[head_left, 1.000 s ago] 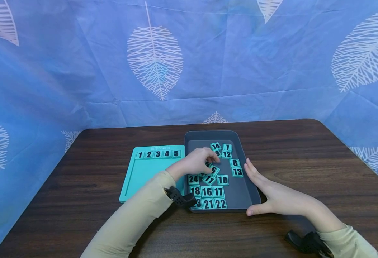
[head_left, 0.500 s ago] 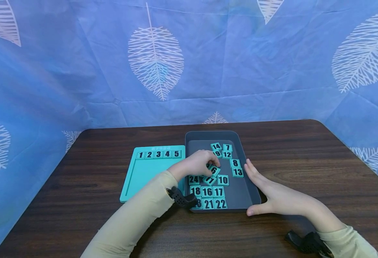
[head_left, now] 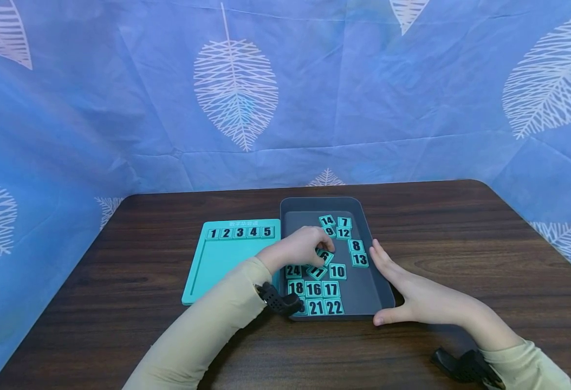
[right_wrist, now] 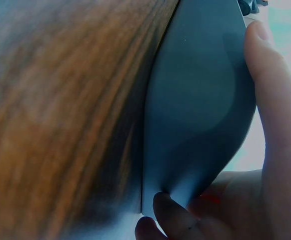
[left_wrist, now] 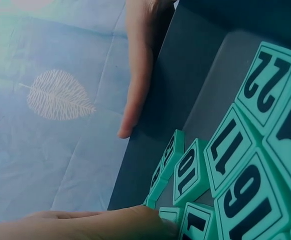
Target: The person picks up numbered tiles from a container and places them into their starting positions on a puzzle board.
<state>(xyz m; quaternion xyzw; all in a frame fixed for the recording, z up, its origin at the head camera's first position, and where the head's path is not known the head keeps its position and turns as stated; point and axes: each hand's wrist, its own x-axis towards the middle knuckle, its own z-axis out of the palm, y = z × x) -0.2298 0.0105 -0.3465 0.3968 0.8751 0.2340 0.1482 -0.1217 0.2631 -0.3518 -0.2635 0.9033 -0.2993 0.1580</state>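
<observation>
In the head view my left hand (head_left: pixel 305 246) reaches into the dark grey tray (head_left: pixel 375 292), thumb and forefinger closing on the green number tile 6 (head_left: pixel 325 255), which is partly covered. From the left wrist, the thumb (left_wrist: pixel 140 222) touches a tile at the bottom edge. Tile 11 (head_left: pixel 317 272) lies askew just below, beside tile 10 (head_left: pixel 337 271). At the tray's right side my right hand (head_left: pixel 417 298) steadies it, straight fingers along the outer wall and thumb by the near corner. The right wrist view shows its fingers against that wall (right_wrist: pixel 200 100).
Left of the tray lies a turquoise number-puzzle board (head_left: pixel 232 265), tiles 1 to 5 in its top row (head_left: pixel 239 233). More tiles, such as 16 (head_left: pixel 313 289) and 13 (head_left: pixel 360 260), fill parts of the tray. A dark wooden table (head_left: pixel 119 303) bears everything.
My left hand has come slightly down and right, its fingertips drawing closer about tile 6. More of tile 9 shows now. The right hand and the tray stay put.
</observation>
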